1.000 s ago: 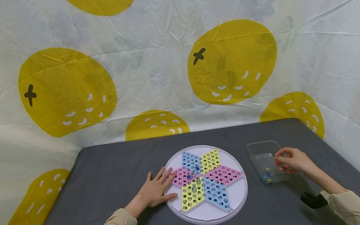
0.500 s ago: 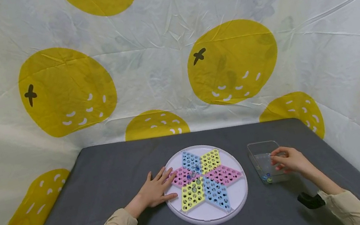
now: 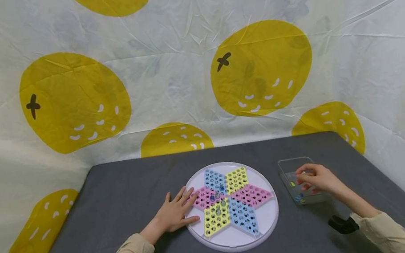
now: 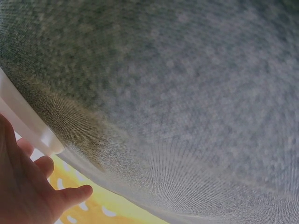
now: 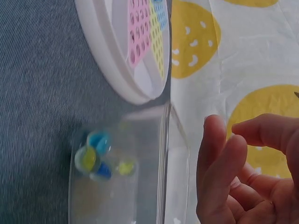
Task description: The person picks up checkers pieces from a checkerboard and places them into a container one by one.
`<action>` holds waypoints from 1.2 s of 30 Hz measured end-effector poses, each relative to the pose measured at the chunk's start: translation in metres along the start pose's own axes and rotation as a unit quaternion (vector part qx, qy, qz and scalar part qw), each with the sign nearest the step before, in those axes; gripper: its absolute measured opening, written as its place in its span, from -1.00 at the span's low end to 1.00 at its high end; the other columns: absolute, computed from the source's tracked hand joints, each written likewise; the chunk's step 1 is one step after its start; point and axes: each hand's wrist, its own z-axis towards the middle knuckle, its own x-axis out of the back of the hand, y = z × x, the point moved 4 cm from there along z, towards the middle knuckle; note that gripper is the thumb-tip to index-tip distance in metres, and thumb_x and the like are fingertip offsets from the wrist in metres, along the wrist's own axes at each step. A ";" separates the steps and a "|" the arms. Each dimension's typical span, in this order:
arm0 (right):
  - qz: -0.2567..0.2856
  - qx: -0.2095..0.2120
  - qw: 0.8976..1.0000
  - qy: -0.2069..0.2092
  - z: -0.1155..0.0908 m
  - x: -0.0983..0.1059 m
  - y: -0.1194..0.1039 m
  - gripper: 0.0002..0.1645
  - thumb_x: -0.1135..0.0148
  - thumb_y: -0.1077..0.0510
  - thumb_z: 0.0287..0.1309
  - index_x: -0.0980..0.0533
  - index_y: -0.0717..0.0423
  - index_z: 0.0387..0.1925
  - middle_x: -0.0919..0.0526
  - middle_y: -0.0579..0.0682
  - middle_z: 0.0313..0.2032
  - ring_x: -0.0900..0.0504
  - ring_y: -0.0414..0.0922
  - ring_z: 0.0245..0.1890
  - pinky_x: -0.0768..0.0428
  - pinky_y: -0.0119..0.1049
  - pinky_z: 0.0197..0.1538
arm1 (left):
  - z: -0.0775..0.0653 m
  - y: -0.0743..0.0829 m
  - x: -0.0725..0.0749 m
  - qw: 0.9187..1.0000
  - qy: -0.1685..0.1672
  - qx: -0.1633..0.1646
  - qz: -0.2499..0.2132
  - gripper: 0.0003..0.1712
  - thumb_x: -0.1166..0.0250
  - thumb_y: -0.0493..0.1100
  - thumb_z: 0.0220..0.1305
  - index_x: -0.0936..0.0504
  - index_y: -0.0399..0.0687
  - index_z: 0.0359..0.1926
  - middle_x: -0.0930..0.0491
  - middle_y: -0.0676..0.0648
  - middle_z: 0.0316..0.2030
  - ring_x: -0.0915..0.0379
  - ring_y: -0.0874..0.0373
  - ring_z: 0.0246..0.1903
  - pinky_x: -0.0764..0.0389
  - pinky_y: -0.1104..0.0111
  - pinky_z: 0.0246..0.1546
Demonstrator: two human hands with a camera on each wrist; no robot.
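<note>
My left hand (image 3: 175,212) rests with spread, straight fingers on the left side of a round white Chinese checkers board (image 3: 267,219). A thumb and fingertips (image 4: 81,192) show beside the board's rim in the left wrist view. Over a clear plastic box (image 3: 283,184) hangs my right hand (image 3: 317,178), its fingers bent and thumb tip close to the fingertips (image 5: 236,144). I cannot tell whether something small is between them. Glass marbles lie in the box: a blue-and-yellow cluster (image 5: 88,158) in one corner and a yellow-green marble (image 5: 125,167) apart from it.
Several marbles (image 3: 215,197) sit in holes of the star near the board's centre and left. A dark grey cloth (image 3: 134,179) covers the table. A white curtain printed with yellow fruit (image 3: 176,72) hangs behind and at the sides.
My right hand has shifted left across the box, with its fingers still bent. A yellow-green marble now shows farther back in the box, apart from the others. My left hand stays put.
</note>
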 end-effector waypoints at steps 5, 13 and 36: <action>0.011 0.001 1.000 -0.012 0.003 -0.011 -0.005 -0.51 -0.06 0.03 0.19 -0.34 0.35 -0.03 -0.66 0.15 -0.33 -0.64 -0.07 -0.46 -0.57 -0.17 -0.44 | 0.001 -0.001 -0.003 1.000 0.003 -0.001 -0.002 -0.14 0.17 0.42 0.15 0.05 0.13 0.37 0.04 -0.05 0.38 0.18 -0.09 0.36 -0.02 -0.25 0.13; 0.010 0.021 0.999 -0.034 0.008 -0.037 -0.016 -0.50 -0.12 -0.01 0.13 -0.39 0.35 -0.09 -0.65 0.18 -0.38 -0.63 -0.03 -0.50 -0.55 -0.19 -0.52 | 0.000 0.000 0.000 1.000 -0.007 0.001 -0.006 -0.13 0.16 0.42 0.15 0.04 0.11 0.37 0.06 -0.04 0.39 0.19 -0.09 0.37 -0.01 -0.25 0.14; -0.021 0.039 0.992 -0.119 0.026 -0.117 -0.030 -0.77 -0.14 0.15 0.08 -0.47 0.24 -0.26 -0.66 0.05 -0.52 -0.55 -0.22 -0.65 -0.51 -0.28 -0.62 | 0.000 0.000 -0.001 1.000 -0.003 0.003 -0.005 -0.14 0.15 0.41 0.15 0.03 0.11 0.37 0.05 -0.04 0.38 0.19 -0.09 0.37 -0.01 -0.25 0.13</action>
